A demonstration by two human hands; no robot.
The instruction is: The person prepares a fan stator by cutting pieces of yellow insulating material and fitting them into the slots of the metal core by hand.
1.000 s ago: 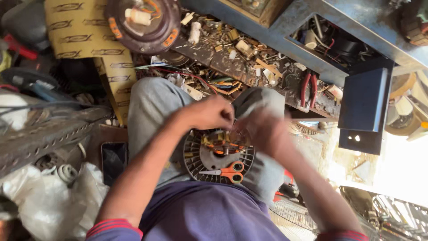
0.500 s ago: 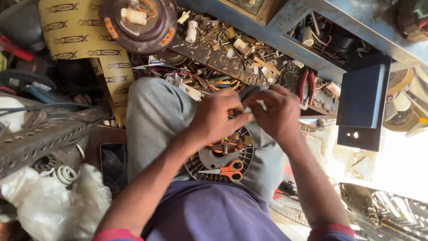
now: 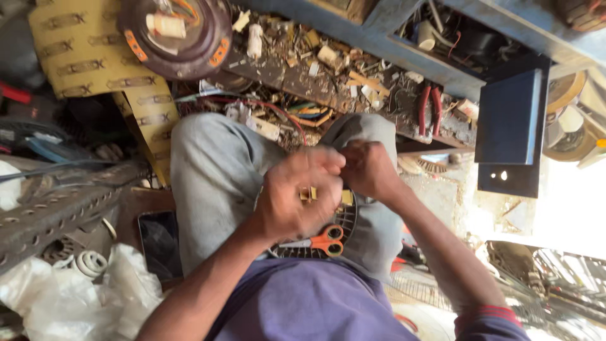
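Note:
My left hand [image 3: 297, 199] and my right hand [image 3: 369, 170] meet fingertip to fingertip above my lap, over my grey trousers [image 3: 214, 177]. The left hand's fingers are curled around small yellowish pieces [image 3: 309, 193]. The right hand pinches at the same spot; what it grips is hidden by the fingers. Under the hands, a round black slotted motor part [image 3: 348, 218] rests on my lap, mostly covered. Orange-handled scissors [image 3: 323, 240] lie on its near edge.
A cluttered workbench [image 3: 328, 69] with scraps, wires and red-handled pliers [image 3: 429, 107] is beyond my knees. A round motor housing [image 3: 177, 31] sits at top left, and a dark phone [image 3: 158, 243] beside my left leg. A perforated metal bar [image 3: 57, 208] and white plastic bags [image 3: 76, 297] lie left.
Both hands rose off the round part and came together in front of my knees. The left hand now covers more of the part.

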